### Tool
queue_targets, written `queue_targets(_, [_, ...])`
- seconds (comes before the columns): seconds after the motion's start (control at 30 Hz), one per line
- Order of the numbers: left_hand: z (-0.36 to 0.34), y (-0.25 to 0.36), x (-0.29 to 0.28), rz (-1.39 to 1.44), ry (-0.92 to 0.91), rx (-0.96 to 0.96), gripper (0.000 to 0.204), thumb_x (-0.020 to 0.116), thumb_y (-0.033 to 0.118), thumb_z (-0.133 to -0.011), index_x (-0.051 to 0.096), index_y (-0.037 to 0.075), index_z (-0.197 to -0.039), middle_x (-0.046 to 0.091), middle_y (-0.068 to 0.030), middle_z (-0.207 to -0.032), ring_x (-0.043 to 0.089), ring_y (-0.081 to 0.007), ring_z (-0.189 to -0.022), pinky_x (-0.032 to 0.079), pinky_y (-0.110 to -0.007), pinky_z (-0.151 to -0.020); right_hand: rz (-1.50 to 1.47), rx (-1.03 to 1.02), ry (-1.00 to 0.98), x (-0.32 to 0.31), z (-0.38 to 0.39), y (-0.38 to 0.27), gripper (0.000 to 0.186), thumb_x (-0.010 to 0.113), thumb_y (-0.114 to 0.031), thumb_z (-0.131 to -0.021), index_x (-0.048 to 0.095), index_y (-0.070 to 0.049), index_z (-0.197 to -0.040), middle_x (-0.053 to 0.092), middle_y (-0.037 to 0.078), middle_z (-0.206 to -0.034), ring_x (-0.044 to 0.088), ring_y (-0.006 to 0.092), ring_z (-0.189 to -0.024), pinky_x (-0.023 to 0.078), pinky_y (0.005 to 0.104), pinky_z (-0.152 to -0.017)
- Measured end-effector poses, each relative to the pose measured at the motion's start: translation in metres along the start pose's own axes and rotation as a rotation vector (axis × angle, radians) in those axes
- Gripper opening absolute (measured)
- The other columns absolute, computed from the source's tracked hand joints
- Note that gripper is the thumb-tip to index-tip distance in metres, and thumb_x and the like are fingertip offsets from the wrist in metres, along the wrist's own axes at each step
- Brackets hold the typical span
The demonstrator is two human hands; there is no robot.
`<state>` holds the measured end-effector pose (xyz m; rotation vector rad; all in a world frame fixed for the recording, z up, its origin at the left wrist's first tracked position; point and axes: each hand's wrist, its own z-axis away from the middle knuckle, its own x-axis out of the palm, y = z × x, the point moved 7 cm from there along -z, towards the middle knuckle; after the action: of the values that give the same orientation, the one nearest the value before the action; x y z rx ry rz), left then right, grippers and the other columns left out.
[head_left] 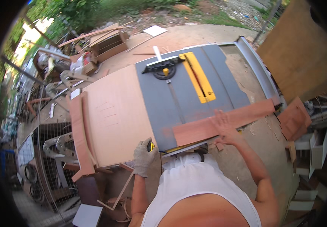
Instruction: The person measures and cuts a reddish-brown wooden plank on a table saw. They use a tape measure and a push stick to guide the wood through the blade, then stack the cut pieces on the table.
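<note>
where r hand (pixel 224 128) is, red-brn board (pixel 252 112) underneath

grey saw table (pixel 156 104): a reddish board (pixel 252 112) and a black mitre gauge (pixel 164 69) are being borne on its top.

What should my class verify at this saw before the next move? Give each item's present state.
1. Tape measure held in the left hand: ok.
2. Both hands dressed alike: not ok; left gloved, right hand bare.
3. Board apart from the yellow plate: ok.
4. Right hand pressing firmly on the board: cannot tell, blurred.
5. Saw switched off: cannot tell.
</note>
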<state>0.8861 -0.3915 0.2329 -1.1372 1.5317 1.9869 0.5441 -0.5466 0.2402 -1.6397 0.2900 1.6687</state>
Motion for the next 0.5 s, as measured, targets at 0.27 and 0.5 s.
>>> queue_targets(0.27, [0.096, -0.124, -0.063, 0.049, 0.158, -0.407, 0.051, 0.077, 0.025, -0.074, 0.069, 0.008, -0.122, 0.070, -0.0153, -0.114, 0.067, -0.0298, -0.105, 0.052, -0.038, -0.095, 0.295, -0.039, -0.535, 0.011, -0.030, 0.098, 0.140, 0.092, -0.052, -0.047, 0.019, -0.007, -0.157, 0.004, 0.030, -0.163, 0.008, 0.0506, -0.150, 0.016, 0.0620, -0.120])
queue_targets(0.5, [0.207, -0.154, -0.031, 0.074, 0.345, -0.730, 0.050, 0.073, 0.034, -0.076, 0.070, 0.010, -0.120, 0.071, -0.0154, -0.113, 0.067, -0.0326, -0.105, 0.052, -0.041, -0.094, 0.441, -0.425, -0.418, 0.007, -0.025, 0.089, 0.102, 0.079, -0.029, -0.059, 0.035, -0.012, -0.149, 0.033, 0.028, -0.144, 0.034, 0.0516, -0.129, 0.033, 0.0610, -0.107])
